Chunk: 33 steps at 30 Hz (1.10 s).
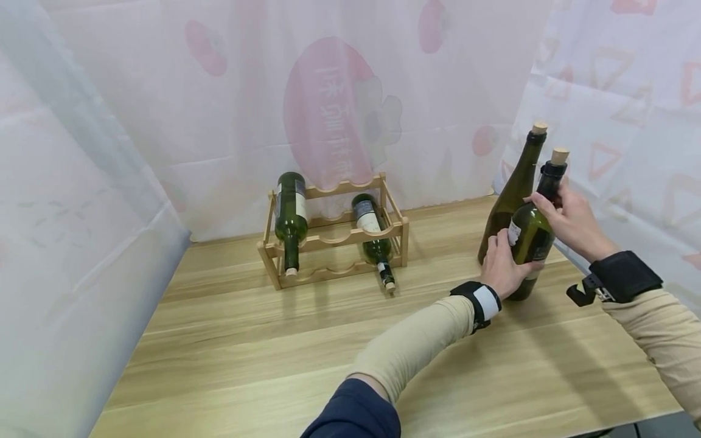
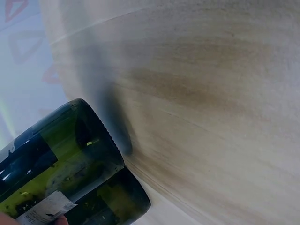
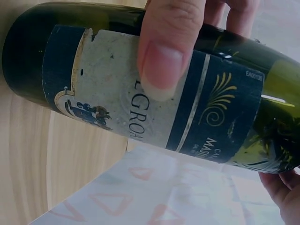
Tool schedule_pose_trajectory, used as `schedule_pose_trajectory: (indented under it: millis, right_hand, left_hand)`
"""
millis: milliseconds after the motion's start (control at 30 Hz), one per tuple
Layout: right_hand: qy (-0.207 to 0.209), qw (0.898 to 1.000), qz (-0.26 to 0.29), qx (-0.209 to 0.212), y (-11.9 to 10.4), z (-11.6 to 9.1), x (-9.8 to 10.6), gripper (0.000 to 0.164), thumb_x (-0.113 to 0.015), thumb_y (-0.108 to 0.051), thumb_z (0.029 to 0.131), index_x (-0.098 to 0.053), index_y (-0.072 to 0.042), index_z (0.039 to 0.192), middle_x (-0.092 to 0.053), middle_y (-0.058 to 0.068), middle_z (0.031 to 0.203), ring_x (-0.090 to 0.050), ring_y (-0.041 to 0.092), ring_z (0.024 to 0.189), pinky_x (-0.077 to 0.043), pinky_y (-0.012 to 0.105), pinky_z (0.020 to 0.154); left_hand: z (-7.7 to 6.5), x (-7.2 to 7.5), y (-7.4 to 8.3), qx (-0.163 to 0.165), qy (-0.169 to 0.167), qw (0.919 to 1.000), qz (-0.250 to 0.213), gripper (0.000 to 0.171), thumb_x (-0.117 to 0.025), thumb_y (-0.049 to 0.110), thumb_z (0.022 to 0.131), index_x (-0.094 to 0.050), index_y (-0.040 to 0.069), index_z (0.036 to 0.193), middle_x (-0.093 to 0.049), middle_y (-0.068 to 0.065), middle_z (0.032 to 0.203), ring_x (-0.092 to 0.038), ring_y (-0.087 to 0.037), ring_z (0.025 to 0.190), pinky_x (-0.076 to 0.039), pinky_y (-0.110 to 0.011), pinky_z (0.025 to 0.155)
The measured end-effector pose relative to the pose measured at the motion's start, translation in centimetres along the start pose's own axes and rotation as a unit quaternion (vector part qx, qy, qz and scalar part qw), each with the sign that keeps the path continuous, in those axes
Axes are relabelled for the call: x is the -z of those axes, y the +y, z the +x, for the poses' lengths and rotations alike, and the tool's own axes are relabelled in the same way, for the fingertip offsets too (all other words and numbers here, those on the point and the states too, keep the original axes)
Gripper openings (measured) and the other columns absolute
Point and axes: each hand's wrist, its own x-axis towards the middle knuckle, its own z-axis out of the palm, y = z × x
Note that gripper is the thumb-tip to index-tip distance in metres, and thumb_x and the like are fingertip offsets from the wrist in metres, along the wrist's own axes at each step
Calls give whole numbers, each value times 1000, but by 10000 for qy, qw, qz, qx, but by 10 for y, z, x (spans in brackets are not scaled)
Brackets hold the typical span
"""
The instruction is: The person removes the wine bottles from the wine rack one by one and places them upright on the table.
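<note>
Both hands are on a dark green wine bottle (image 1: 528, 243) at the right of the table, its cork upward and its body slightly tilted. My left hand (image 1: 506, 267) grips the lower body, with its thumb (image 3: 161, 70) across the label in the right wrist view. Up at the shoulder and neck, my right hand (image 1: 572, 219) holds the same bottle, fingers curled round it. Right behind stands a taller corked bottle (image 1: 515, 182), partly covered by the front one. In the left wrist view the held bottle's base (image 2: 96, 136) shows close over the tabletop.
A wooden wine rack (image 1: 328, 243) stands at the middle back. One green bottle (image 1: 291, 213) lies on its upper tier at left, another bottle (image 1: 375, 237) lower at right, necks toward me. White printed sheets (image 1: 246, 121) wall in the wooden table (image 1: 246, 359).
</note>
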Motion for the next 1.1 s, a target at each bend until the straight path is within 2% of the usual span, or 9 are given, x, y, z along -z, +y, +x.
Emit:
schedule_pose_trajectory:
  millis: [167, 467, 633, 700, 800, 867, 933, 1100]
  right_hand:
    - [28, 10000, -34, 48, 3, -3, 0, 19, -49, -22, 101, -49, -22, 119, -52, -41, 91, -48, -20, 82, -35, 6, 68]
    - [90, 9998, -183, -58, 8, -7, 0, 17, -52, -23, 100, -51, -26, 116, -50, -40, 86, -46, -21, 82, -35, 4, 68]
    - [156, 9995, -253, -57, 10, -8, 0, 19, -53, -27, 99, -53, -18, 116, -49, -39, 85, -46, -19, 79, -35, 6, 67]
    - [181, 9993, -308, -54, 10, -8, 0, 25, -54, -29, 99, -54, -11, 116, -53, -34, 87, -46, -19, 79, -35, 6, 66]
    - [158, 9992, -355, -65, 9, -8, 0, 34, -53, -28, 99, -53, -2, 119, -66, -6, 95, -43, -22, 80, -34, 6, 67]
    - [142, 9990, -414, -76, 8, -9, 0, 35, -51, -26, 100, -51, 3, 120, -66, 15, 98, -41, -22, 79, -33, 8, 66]
    - [128, 9988, -466, -82, 7, -8, 0, 36, -51, -24, 100, -50, 6, 119, -61, 29, 98, -40, -21, 78, -32, 10, 66]
    - [116, 9982, -579, -55, 7, -7, 0, 36, -50, -24, 100, -51, 8, 115, -59, 30, 95, -38, -16, 75, -31, 14, 65]
  left_hand:
    - [-2, -4, 2, 82, -45, 10000, 32, 82, -82, 47, 72, -38, 23, 137, -50, 8, 118, -58, -5, 98, -50, -19, 82]
    - [-3, -9, 2, -6, 12, 9998, 198, 81, -82, 48, 71, -40, 21, 135, -49, 8, 111, -53, -2, 97, -47, -15, 80]
    - [-4, -11, 3, 56, -4, 9998, 193, 81, -82, 48, 71, -39, 22, 135, -48, 8, 110, -52, -2, 96, -47, -15, 79]
    - [-4, -12, 4, 76, 9, 9997, 214, 81, -82, 48, 71, -39, 22, 135, -48, 8, 109, -52, -2, 95, -46, -15, 78]
    - [-3, -12, 4, 104, 40, 9996, 268, 81, -83, 48, 70, -39, 22, 134, -48, 8, 108, -51, -2, 94, -46, -15, 78]
    - [-2, -12, 5, 129, 57, 9995, 295, 81, -83, 47, 70, -40, 22, 133, -48, 8, 108, -51, -2, 94, -46, -15, 77]
    - [-2, -13, 5, 159, 72, 9993, 319, 81, -83, 47, 70, -40, 21, 132, -48, 8, 108, -52, -2, 94, -47, -15, 78]
    - [-1, -14, 4, 215, 116, 9992, 329, 79, -84, 47, 70, -41, 21, 131, -48, 8, 107, -52, -2, 95, -47, -15, 78]
